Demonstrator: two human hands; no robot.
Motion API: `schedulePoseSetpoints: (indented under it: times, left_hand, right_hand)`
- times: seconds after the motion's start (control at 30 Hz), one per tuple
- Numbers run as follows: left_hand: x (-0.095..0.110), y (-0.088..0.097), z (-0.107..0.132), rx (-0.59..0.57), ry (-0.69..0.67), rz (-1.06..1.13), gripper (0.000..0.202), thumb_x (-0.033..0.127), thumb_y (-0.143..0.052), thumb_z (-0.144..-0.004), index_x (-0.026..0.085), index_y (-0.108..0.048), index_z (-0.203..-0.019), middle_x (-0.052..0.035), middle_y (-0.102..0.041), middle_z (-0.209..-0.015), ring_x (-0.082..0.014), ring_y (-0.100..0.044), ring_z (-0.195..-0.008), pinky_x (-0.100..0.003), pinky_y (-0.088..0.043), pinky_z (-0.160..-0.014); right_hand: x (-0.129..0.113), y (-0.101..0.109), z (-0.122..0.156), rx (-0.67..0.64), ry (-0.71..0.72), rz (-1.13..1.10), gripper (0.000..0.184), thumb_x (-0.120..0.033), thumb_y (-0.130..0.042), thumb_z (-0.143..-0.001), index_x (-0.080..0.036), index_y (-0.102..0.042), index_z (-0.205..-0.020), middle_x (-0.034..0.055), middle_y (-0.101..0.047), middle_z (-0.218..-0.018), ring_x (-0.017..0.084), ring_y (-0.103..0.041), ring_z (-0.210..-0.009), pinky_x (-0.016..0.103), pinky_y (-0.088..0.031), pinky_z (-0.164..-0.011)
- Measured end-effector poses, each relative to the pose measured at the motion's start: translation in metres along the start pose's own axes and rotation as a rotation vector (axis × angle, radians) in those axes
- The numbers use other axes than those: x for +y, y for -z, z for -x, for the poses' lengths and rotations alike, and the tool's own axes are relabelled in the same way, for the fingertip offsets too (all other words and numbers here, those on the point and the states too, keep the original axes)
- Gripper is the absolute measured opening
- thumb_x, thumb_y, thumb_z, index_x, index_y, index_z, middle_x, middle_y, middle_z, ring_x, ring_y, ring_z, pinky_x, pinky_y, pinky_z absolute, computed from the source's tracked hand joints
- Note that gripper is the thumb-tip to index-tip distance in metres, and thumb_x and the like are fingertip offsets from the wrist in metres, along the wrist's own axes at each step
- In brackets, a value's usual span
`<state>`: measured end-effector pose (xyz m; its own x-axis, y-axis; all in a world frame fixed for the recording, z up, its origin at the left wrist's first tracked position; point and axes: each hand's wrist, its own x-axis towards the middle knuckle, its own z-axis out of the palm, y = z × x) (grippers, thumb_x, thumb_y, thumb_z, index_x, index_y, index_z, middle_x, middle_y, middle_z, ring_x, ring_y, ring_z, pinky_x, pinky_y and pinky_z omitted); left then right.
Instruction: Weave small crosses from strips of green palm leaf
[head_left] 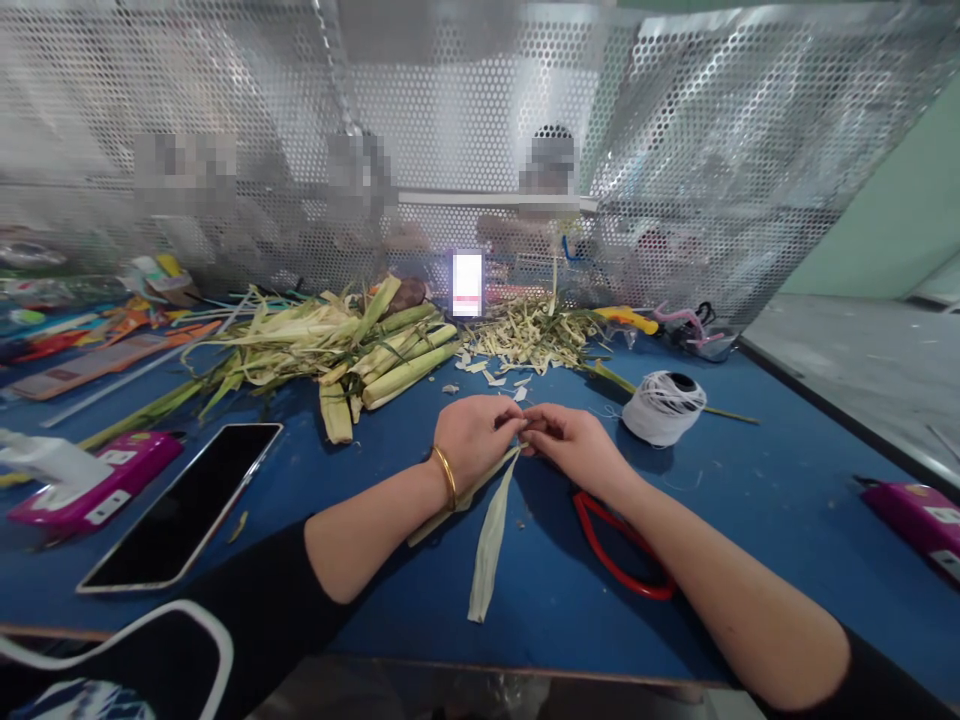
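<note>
So the left hand (476, 440) and right hand (574, 445) meet fingertip to fingertip, both pinched closed on the narrow end of a husk strip (493, 545), though exactly which fingertip has what is too hidden to tell. The strip trails from the fingers toward the near edge, widening as it goes, and a second strip (427, 527) angles off under the left wrist. Imo this stuff is next to weightless, papery and bendy rather than stiff, maybe a bit slick, and it'd probably split along the grain if you yank it. I'd hold it by the gathered narrow end, light pinch, and leave the wide tail alone. The bench (570, 635) is blue and flat, with a few crumbs around. A spool of white thread (664, 425) sits to the right of the fingers, a red handle (619, 570) pokes out below the right forearm, and the husk pile (300, 345) is beyond them to the left, shreds (536, 335) straight ahead. Past all that stands a perforated metal screen (465, 100), with a green wall (862, 230) and pale floor (862, 340) off to the far right.
</note>
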<state>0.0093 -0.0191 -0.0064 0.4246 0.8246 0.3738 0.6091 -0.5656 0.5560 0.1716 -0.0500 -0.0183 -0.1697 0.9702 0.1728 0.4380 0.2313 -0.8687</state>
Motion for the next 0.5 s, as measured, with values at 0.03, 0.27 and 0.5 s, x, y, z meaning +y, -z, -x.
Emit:
schedulePoseSetpoints:
  times: [0.03, 0.27, 0.5]
  left_hand:
    - [0.0006, 0.0002, 0.0003, 0.008, -0.009, 0.007, 0.015, 0.029, -0.057, -0.079, 0.022, -0.07, -0.079, -0.0004, -0.071, -0.077, -0.0148, -0.061, -0.074, -0.023, -0.037, -0.065]
    - [0.0002, -0.0007, -0.0015, -0.017, 0.071, 0.19, 0.013, 0.028, -0.059, -0.077, 0.02, -0.069, -0.074, 0.0003, -0.069, -0.071, -0.0136, -0.059, -0.069, -0.022, -0.038, -0.062]
    - [-0.0074, -0.002, -0.0078, -0.092, 0.195, 0.545, 0.011, 0.026, -0.066, -0.07, 0.016, -0.067, -0.068, 0.0011, -0.064, -0.06, -0.0112, -0.057, -0.059, -0.021, -0.043, -0.06]
  right_hand:
    - [0.0007, 0.0002, -0.0007, -0.006, -0.019, -0.033, 0.011, -0.025, -0.056, -0.076, -0.02, -0.062, -0.084, -0.0005, -0.067, -0.068, 0.016, -0.068, -0.065, 0.027, -0.052, -0.064]
    - [0.0032, 0.0013, -0.0019, 0.01, -0.078, -0.076, 0.013, -0.027, -0.059, -0.073, -0.019, -0.067, -0.08, -0.0018, -0.065, -0.061, 0.014, -0.066, -0.057, 0.023, -0.05, -0.055]
    - [0.0058, 0.0021, -0.0029, -0.012, -0.061, -0.058, 0.012, -0.023, -0.058, -0.073, -0.019, -0.068, -0.079, -0.0007, -0.067, -0.067, 0.015, -0.066, -0.059, 0.025, -0.051, -0.06]
